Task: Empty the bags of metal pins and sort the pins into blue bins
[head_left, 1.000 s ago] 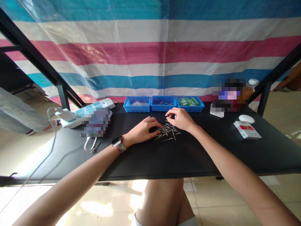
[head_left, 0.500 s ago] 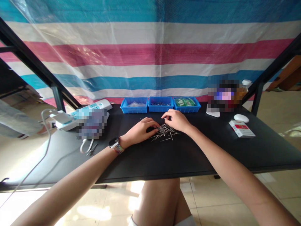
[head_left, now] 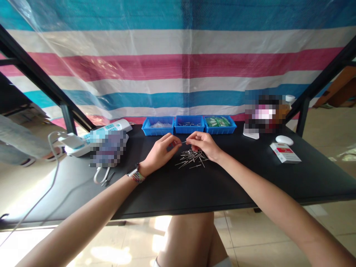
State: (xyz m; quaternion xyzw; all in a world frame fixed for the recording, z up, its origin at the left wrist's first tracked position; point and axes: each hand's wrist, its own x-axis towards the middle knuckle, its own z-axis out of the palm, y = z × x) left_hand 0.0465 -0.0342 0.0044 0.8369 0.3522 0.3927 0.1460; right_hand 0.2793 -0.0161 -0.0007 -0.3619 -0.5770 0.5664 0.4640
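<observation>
A thin metal rivet (head_left: 183, 142) spans the small gap between my two hands, above the far side of a loose pile of rivets (head_left: 193, 157). My left hand (head_left: 164, 149) pinches its left end between thumb and fingertips. At the other end, my right hand (head_left: 205, 144) is closed with thumb and forefinger together; its lower fingers curl over the pile's right edge. Just behind the hands stand three blue bins: a left bin (head_left: 158, 131) with clear plastic bags, a middle bin (head_left: 189, 129) with more rivets, and a right bin (head_left: 220, 129) with a green-and-white packet.
On the black table's (head_left: 167, 196) left are a power strip (head_left: 122, 127), a blurred-out device (head_left: 108, 148) and a white cable (head_left: 98, 175). To the right lie a small box (head_left: 286, 153) and a white rounded object (head_left: 284, 140). A striped sheet (head_left: 155, 66) hangs behind.
My left hand has risen from the pile, moving left and away from me. My right hand has shifted slightly left. A rivet now shows between them.
</observation>
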